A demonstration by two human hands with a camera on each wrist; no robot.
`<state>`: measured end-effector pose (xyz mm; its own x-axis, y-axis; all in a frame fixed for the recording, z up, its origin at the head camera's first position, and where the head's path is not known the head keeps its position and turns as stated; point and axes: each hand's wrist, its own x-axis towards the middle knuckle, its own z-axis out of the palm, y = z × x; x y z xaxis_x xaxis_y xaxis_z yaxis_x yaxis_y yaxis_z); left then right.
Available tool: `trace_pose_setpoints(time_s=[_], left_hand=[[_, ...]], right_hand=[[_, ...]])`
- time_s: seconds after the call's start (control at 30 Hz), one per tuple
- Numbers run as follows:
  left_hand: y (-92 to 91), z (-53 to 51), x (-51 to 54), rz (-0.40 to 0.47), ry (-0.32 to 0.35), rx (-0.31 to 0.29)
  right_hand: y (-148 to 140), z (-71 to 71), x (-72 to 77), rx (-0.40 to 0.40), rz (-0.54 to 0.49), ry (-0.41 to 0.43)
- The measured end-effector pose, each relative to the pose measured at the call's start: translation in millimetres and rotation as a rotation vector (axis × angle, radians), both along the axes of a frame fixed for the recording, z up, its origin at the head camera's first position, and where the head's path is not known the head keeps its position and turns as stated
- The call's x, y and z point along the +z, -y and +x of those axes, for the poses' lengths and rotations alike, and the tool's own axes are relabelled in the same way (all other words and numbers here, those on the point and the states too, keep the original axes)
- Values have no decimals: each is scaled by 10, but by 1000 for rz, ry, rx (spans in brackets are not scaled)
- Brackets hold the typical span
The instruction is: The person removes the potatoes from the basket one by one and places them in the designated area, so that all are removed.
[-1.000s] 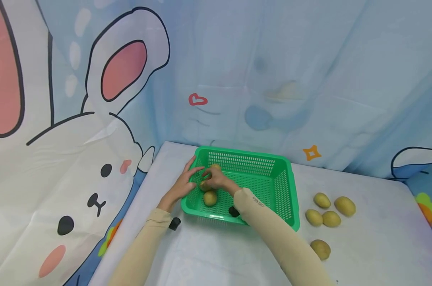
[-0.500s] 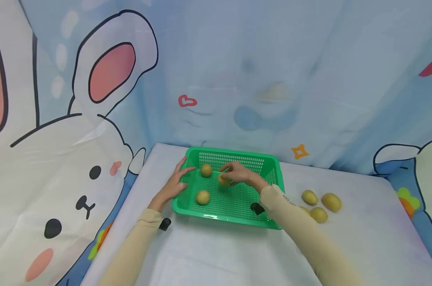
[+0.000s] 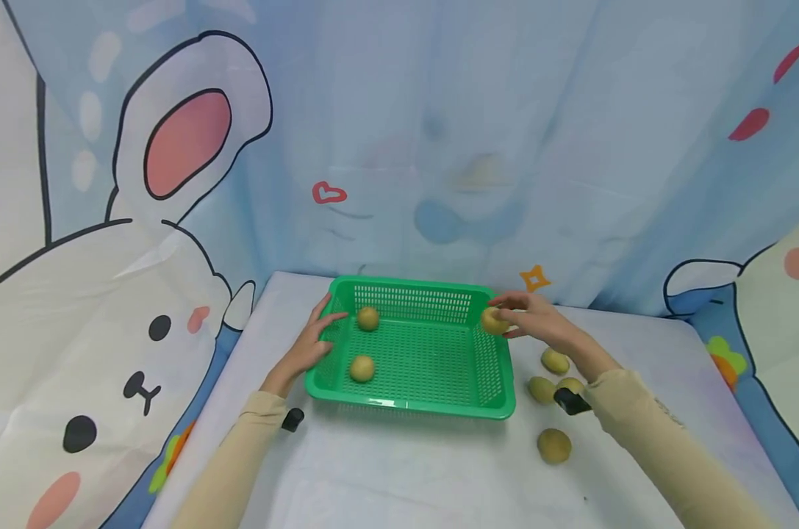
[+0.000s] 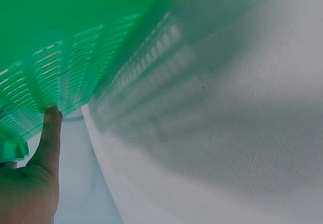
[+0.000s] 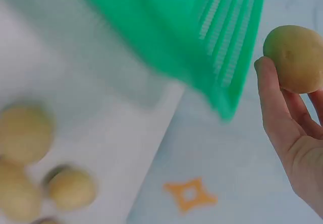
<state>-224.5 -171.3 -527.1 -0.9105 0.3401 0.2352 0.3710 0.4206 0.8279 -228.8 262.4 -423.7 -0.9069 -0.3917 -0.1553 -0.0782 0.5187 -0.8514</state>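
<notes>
My right hand (image 3: 538, 319) pinches a potato (image 3: 494, 321) between thumb and fingers over the back right corner of the green plastic basket (image 3: 406, 405). In the right wrist view the held potato (image 5: 295, 60) shows a smooth tan skin, raised beside the basket's slotted wall (image 5: 227, 52). My left hand (image 3: 306, 345) rests on the basket's left rim with its fingers straight and spread. One finger (image 4: 49, 138) touches the outside of the slotted wall in the left wrist view. Inside the basket, one potato (image 3: 368, 318) lies at the back left and another potato (image 3: 362, 369) at the front left.
Right of the basket, several potatoes lie on the white-covered table (image 3: 399, 470): a far potato (image 3: 555, 360), a middle potato (image 3: 541, 389) and a front potato (image 3: 554, 446). A blue patterned curtain (image 3: 373, 147) hangs behind the table.
My right hand has picked up a potato from the basket's left side and carried it right to the back right corner. My left hand stays at the left rim. The head view has shifted rightward.
</notes>
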Motion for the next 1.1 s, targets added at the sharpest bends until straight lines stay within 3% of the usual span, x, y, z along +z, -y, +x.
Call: trace_pose_setpoints(time_s=[0.17, 0.33, 0.5, 0.57, 0.8, 0.87, 1.0, 1.1], left_hand=[[1, 0, -30, -1, -8, -7], [3, 7, -40, 1, 5, -1], [-3, 8, -34, 17, 2, 8], [-21, 25, -2, 27, -5, 9], [-83, 211, 340, 37, 4, -11], [-84, 226, 373, 32, 9, -14], [-84, 226, 370, 50, 25, -14], [-71, 166, 239, 74, 15, -5]], right_hand=[[-587, 283, -129, -136, 39, -9], [-1138, 569, -395, -278, 68, 63], [-1506, 776, -638, -397, 59, 149], [-1598, 830, -714, -436, 45, 187], [-1730, 980, -917, -544, -2, 317], [-1737, 1019, -966, -564, -7, 345], [-1737, 1111, -1076, -577, 15, 387], [-1742, 1158, -1150, -577, 29, 410]])
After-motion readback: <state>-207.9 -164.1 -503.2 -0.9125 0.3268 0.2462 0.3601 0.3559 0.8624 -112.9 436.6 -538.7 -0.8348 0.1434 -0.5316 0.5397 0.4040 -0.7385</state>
